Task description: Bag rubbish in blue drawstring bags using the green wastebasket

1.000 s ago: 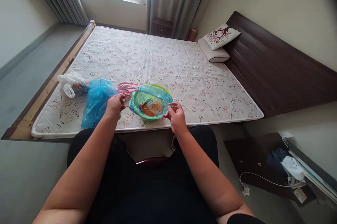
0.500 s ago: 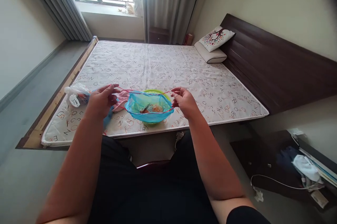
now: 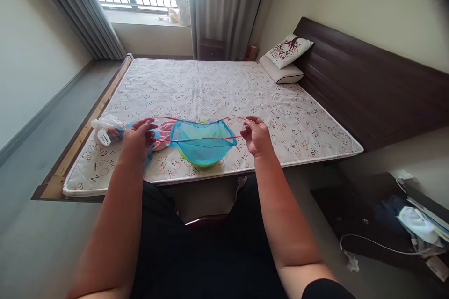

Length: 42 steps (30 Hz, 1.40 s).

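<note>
A blue translucent drawstring bag [image 3: 205, 150] is stretched sideways between my hands, its mouth facing up and narrowed. My left hand [image 3: 136, 140] is closed on the red drawstrings [image 3: 164, 118] at the bag's left. Opposite it, my right hand [image 3: 257, 136] pinches the drawstrings at the right end. Behind and under the bag a lime-green basket [image 3: 183, 155] shows in part, on the mattress near its front edge. The bag's contents are hidden behind its front side. Pink cloth [image 3: 164, 133] lies just right of my left hand.
The letter-printed mattress [image 3: 224, 93] spreads out ahead. At its left lies a clear plastic bag [image 3: 107, 123] with things inside. A tree-print pillow [image 3: 289, 51] rests by the dark headboard [image 3: 351, 65]. A dark cabinet [image 3: 354, 210] with a white cable stands at the right.
My right hand has moved right, pulling the drawstrings longer and tighter. The bag's mouth has narrowed, and the brownish contents seen before are now hidden.
</note>
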Motion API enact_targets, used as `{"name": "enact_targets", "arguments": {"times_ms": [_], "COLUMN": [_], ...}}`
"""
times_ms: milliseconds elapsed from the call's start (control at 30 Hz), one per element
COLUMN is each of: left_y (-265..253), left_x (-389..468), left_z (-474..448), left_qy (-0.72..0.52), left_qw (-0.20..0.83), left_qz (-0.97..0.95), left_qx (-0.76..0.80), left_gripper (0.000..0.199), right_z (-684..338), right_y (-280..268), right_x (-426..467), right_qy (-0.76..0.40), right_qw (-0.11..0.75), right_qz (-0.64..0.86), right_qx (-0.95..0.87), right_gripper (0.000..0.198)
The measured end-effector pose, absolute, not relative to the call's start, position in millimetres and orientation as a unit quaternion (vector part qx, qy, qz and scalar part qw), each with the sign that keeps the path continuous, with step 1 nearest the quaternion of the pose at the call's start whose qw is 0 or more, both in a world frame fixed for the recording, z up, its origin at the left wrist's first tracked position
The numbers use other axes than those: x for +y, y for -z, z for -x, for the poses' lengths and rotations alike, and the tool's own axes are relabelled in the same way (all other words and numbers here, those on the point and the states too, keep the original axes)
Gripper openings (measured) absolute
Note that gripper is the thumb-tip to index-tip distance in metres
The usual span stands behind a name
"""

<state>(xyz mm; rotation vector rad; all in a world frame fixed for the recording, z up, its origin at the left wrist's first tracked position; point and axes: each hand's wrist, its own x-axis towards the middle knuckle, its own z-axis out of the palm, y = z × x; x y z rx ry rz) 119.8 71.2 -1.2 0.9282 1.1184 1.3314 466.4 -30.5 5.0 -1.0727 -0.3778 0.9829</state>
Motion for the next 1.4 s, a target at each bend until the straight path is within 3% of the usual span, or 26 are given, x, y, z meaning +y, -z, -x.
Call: {"name": "enact_targets", "arguments": {"times_ms": [167, 467, 633, 800, 900, 1000, 1300, 1400], "left_y": [-25, -30, -30, -54, -63, -61, -25, -15], "left_x": [60, 55, 63, 61, 60, 65, 77, 75], "left_z": [-138, -137, -148, -167, -176, -185, -223, -228], "left_qy": [-0.580, -0.581, -0.567, -0.504, -0.472, -0.460, -0.370, -0.348], "left_qw": [0.485, 0.580, 0.441, 0.302, 0.355, 0.457, 0.611, 0.621], "left_qz": [-0.454, -0.408, -0.511, -0.678, -0.707, -0.668, -0.646, -0.651], "left_qx": [0.472, 0.401, 0.471, 0.441, 0.389, 0.365, 0.270, 0.263], "left_gripper": [0.027, 0.033, 0.018, 0.008, 0.008, 0.015, 0.029, 0.032], "right_z": [-460, -450, -447, -438, -430, -420, -410, -412], "right_y": [-20, -21, -15, -30, -41, -47, -49, -40], "right_x": [-32, -41, -37, -29, -22, -15, 1, 13], "right_qy": [-0.400, -0.401, -0.333, -0.184, -0.150, -0.142, -0.292, -0.329], "right_qw": [0.734, 0.740, 0.718, 0.557, 0.455, 0.417, 0.487, 0.477], "right_qz": [0.489, 0.476, 0.527, 0.646, 0.643, 0.611, 0.522, 0.500], "right_qx": [-0.250, -0.254, -0.310, -0.488, -0.598, -0.658, -0.637, -0.643], "right_gripper": [0.020, 0.027, 0.022, 0.014, 0.015, 0.017, 0.035, 0.027]}}
